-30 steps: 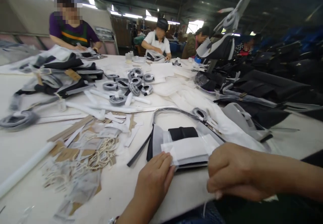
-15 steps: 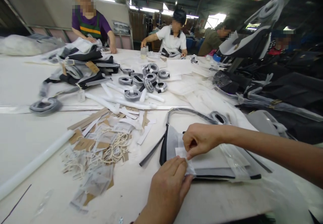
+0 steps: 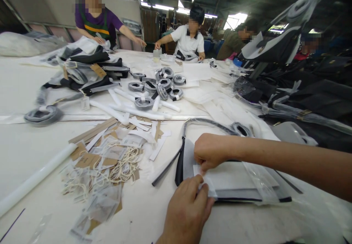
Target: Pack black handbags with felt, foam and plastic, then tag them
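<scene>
A black handbag point(image 3: 179, 167) lies flat in front of me, its face covered by grey and white protective sheets point(image 3: 247, 178). Its wrapped handle point(image 3: 206, 121) arches away from me along the far side. My right hand point(image 3: 210, 151) is closed, pinching a piece of clear plastic wrap point(image 3: 211, 188) over a small white sheet near the bag's left end. Just below it, my left hand point(image 3: 188, 205) holds the same plastic between thumb and curled fingers. The two hands' fingertips nearly meet. Another band of clear plastic crosses the bag's right part.
Left of the bag lies a heap of tags with cream strings point(image 3: 128, 163) and paper strips. Beyond are white tubes point(image 3: 35, 179), coiled wrapped straps point(image 3: 144, 103) and a pile of bags point(image 3: 90, 58). Dark bags point(image 3: 324, 97) crowd the right. Several co-workers are across the table.
My right hand has shifted slightly left and down, with its fingers closer to my left hand. Across the table, the co-worker in purple has stretched an arm out to the right.
</scene>
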Motion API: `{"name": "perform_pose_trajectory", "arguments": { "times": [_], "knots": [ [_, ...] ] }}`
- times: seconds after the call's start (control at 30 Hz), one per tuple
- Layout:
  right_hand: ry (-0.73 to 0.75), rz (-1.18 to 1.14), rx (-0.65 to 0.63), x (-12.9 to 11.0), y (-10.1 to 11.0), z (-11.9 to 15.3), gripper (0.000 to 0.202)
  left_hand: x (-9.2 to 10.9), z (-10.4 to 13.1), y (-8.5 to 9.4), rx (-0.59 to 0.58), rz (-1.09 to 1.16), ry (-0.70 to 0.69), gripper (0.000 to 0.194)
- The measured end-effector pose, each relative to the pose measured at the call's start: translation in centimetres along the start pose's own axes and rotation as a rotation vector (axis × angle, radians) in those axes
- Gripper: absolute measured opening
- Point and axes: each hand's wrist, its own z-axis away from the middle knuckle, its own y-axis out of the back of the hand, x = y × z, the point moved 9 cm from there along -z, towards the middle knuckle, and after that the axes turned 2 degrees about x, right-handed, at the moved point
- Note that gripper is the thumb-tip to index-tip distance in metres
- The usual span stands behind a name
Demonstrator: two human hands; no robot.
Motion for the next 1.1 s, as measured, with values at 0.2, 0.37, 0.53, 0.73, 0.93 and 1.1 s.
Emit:
{"name": "perform_pose_trajectory", "arguments": {
  "times": [0.2, 0.37, 0.53, 0.73, 0.93, 1.1],
  "knots": [
    [-0.031, 0.025, -0.001, 0.1, 0.0, -0.3, 0.026, 0.9, 0.1, -0.2, 0.021, 0.041, -0.111, 0.018],
    [-0.083, 0.006, -0.020, 1.0, -0.3, -0.4, 0.039, 1.2, 0.4, -0.3, 0.003, 0.050, -0.150, 0.017],
    [-0.166, -0.006, -0.026, 3.0, -1.0, -0.9, 0.059, 1.2, 0.2, 0.1, 0.015, 0.043, -0.154, 0.019],
    [-0.355, -0.241, 0.003, 6.9, -2.2, -1.3, 0.058, 1.2, 0.0, 0.1, 0.024, 0.020, -0.131, 0.020],
    [-0.434, -0.439, 0.116, 9.8, -2.6, 0.4, 0.050, 1.2, 0.2, 0.2, 0.037, 0.010, -0.131, 0.023],
    [-0.411, -0.572, 0.354, 6.6, -2.6, 3.4, 0.080, 1.5, 0.1, 0.5, 0.080, -0.014, -0.148, 0.027]
  ]
}}
